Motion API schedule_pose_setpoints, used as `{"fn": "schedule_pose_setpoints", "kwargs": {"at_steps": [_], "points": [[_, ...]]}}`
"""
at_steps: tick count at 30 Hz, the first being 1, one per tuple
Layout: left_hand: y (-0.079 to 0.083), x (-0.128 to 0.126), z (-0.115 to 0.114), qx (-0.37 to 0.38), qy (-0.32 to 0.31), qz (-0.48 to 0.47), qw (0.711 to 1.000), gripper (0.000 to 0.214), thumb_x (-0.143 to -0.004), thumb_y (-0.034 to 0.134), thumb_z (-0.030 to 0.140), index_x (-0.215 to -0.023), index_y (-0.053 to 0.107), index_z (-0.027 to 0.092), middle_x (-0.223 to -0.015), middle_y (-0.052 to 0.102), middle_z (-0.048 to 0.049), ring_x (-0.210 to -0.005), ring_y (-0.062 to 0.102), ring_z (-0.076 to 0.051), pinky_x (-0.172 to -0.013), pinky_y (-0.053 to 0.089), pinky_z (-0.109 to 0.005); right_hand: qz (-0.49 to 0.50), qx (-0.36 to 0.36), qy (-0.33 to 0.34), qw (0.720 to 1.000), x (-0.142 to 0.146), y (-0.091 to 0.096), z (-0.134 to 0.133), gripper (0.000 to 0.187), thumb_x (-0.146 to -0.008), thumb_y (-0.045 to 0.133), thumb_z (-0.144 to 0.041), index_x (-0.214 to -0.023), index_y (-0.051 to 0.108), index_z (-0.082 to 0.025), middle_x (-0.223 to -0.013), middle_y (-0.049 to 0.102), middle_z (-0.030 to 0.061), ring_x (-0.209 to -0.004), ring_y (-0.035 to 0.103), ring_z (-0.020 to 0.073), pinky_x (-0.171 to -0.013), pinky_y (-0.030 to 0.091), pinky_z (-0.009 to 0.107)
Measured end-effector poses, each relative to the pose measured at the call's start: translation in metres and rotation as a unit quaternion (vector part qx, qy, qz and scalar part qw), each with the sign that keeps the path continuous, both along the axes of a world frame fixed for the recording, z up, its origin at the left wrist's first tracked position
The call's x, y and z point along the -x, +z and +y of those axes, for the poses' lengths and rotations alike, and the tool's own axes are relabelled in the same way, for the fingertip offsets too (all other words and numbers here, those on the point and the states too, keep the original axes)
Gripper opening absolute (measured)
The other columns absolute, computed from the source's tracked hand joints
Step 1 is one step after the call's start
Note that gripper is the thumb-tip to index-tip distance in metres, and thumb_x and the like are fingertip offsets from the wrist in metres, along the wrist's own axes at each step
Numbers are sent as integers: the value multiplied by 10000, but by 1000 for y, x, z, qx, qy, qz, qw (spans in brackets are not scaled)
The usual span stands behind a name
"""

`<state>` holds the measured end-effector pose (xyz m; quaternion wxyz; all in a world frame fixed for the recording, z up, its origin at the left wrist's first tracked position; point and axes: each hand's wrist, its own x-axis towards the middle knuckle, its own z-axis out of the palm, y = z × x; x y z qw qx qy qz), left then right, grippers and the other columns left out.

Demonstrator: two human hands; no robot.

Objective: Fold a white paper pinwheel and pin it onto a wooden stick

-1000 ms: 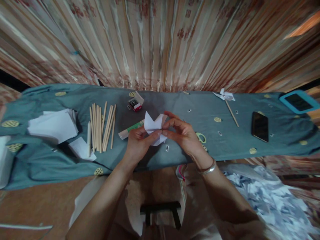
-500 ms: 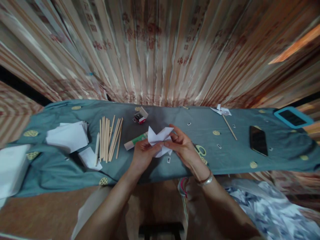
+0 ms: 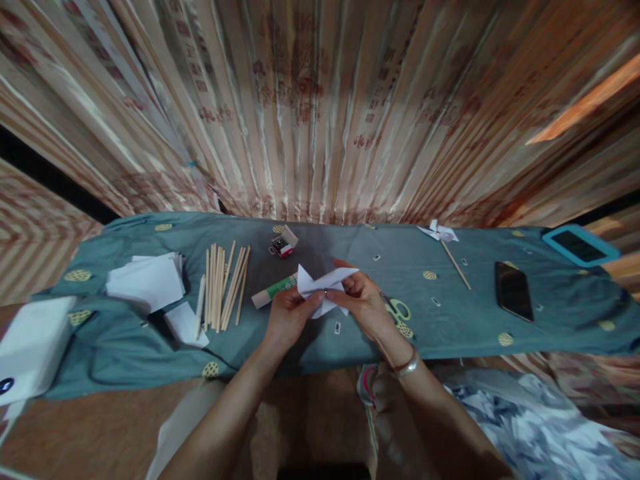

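Note:
A white paper pinwheel with folded-in blades is held above the table between both hands. My left hand pinches it from the left, thumb near its centre. On the other side my right hand is closed on it too, its thumb meeting the left one by a small dark spot at the middle. Just behind the left hand lies a green and white tube, partly covered. Scissors with light green handles lie beside the right wrist. A small open red box with dark bits inside stands farther back.
Left of the hands lie several wooden sticks, a white pen-like stick, a loose paper sheet, a paper stack and a white box-shaped device. Rightward are a pinwheel on a stick, a phone and a blue-framed tablet.
Both thumbs have come together at the pinwheel's centre, and its blades are pressed flatter and tilted. The view has shifted slightly; the things on the table lie as before.

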<state>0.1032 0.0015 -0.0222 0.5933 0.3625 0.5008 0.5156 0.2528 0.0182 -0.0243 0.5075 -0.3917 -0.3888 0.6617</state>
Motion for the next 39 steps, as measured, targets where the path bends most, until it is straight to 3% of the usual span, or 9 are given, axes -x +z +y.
{"fn": "schedule_pose_setpoints", "kwargs": {"at_steps": [12,21,27,39], "points": [[-7,2,4,-8,22,0,1000,310,-536,867,358,-756,789,155,-707,746,-29,-623,610,-142,-644,483,-250,17,19,-2,1000,2,-6,4,642,-547,893,-209,-1109,584,-248,-819,759,-53,-738,695,149,-725,547,272],[-1,3,1,-7,36,51,998,368,-518,885,397,-785,795,160,-733,759,-50,-622,615,-160,-620,493,-266,12,-1,-4,1000,3,-7,4,646,-529,912,-228,-1092,595,-255,-816,745,-56,-756,698,154,-763,562,292],[0,2,-1,-12,40,31,999,345,-500,899,391,-740,788,171,-727,759,-48,-670,649,-187,-684,533,-296,2,3,-7,1000,3,-6,-2,624,-566,903,-270,-1116,607,-255,-838,751,-41,-769,702,166,-768,568,309],[-12,7,-3,-64,26,112,991,275,-675,788,363,-876,809,177,-816,776,-41,-737,664,-193,-724,509,-292,-2,20,-13,1000,4,-5,-2,570,-572,893,-243,-1080,636,-252,-796,758,-48,-711,694,149,-723,570,289]]}}
